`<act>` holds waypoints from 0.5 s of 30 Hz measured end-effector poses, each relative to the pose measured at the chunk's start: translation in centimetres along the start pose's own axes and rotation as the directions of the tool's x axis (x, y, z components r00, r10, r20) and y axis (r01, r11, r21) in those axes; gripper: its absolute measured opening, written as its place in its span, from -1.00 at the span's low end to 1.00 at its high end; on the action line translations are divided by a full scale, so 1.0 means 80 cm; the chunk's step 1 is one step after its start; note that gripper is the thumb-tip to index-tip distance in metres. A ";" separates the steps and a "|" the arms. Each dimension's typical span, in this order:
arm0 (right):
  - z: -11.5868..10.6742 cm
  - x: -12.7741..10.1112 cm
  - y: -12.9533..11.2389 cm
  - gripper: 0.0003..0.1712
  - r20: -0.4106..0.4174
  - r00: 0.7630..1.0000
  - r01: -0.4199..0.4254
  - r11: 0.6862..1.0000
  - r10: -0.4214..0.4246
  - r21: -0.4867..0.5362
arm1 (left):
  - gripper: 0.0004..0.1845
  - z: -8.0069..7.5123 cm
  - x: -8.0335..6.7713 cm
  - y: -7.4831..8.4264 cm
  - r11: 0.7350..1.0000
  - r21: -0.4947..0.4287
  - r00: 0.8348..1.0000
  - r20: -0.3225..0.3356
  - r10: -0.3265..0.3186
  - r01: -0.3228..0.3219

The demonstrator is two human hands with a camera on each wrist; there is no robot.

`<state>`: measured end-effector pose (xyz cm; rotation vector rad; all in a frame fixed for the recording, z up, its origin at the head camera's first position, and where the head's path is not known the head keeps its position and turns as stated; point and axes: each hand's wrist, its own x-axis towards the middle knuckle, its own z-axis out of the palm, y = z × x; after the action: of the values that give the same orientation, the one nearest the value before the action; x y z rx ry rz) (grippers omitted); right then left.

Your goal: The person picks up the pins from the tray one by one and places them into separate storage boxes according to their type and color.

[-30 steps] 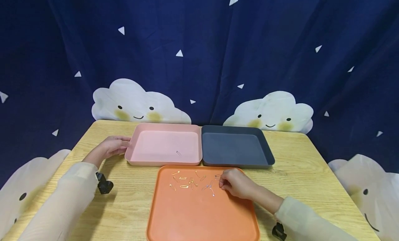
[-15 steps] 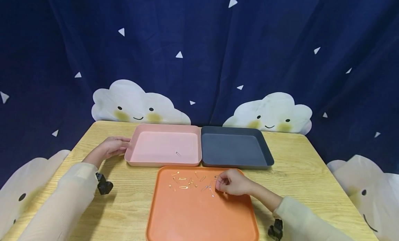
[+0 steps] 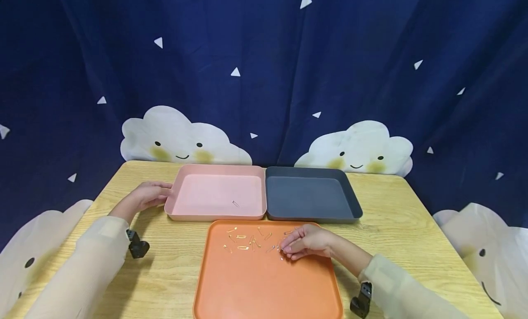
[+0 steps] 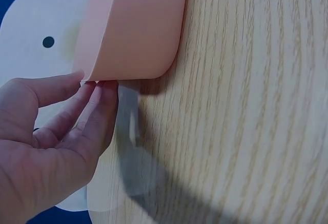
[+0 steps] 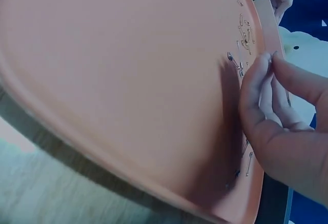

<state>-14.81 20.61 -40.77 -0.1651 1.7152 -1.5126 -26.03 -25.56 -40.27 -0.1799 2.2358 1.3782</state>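
My left hand (image 3: 149, 194) grips the left wall of the pink tray (image 4: 138, 39), thumb at the rim and fingers against the outside. A single silver safety pin (image 3: 235, 204) lies in that tray. Over the orange tray (image 3: 264, 287), my right hand (image 3: 307, 242) pinches a tiny safety pin (image 5: 270, 59) between thumb and index fingertip; most of it is hidden by the fingers. Silver safety pins (image 5: 233, 60) lie just below these fingertips, some beneath the hand. Left of them, several gold safety pins (image 3: 243, 248) are scattered near the orange tray's far edge.
A dark grey tray (image 3: 313, 195) stands against the pink tray's right side. Both sit behind the orange tray on a wooden table (image 3: 387, 209). A blue curtain (image 3: 264, 80) with clouds hangs behind the table.
My right hand has moved slightly left across the orange tray, its fingertips now over the silver safety pins. The left hand stays at the pink tray.
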 end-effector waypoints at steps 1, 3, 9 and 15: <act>0.000 0.002 -0.001 -0.67 0.017 1.000 0.000 1.000 0.000 0.006 | -0.34 -0.001 0.000 0.000 1.000 -0.001 1.000 0.000 0.001 -0.001; 0.001 0.007 -0.006 -0.65 0.037 0.999 -0.003 1.000 0.003 0.009 | -0.34 -0.001 0.000 0.000 1.000 -0.001 1.000 -0.002 0.000 0.000; 0.005 0.023 -0.029 -0.56 0.029 0.999 -0.029 1.000 0.029 -0.008 | -0.33 -0.001 -0.002 0.001 1.000 -0.006 1.000 -0.010 -0.004 0.004; 0.006 0.042 -0.062 -0.53 0.006 0.999 -0.035 0.999 0.035 -0.033 | -0.33 -0.001 -0.003 0.002 1.000 -0.001 1.000 -0.011 -0.007 0.007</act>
<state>-18.69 16.94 -38.01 -0.1560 1.7301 -1.4581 -25.92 -25.55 -40.00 -0.1954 2.2413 1.3782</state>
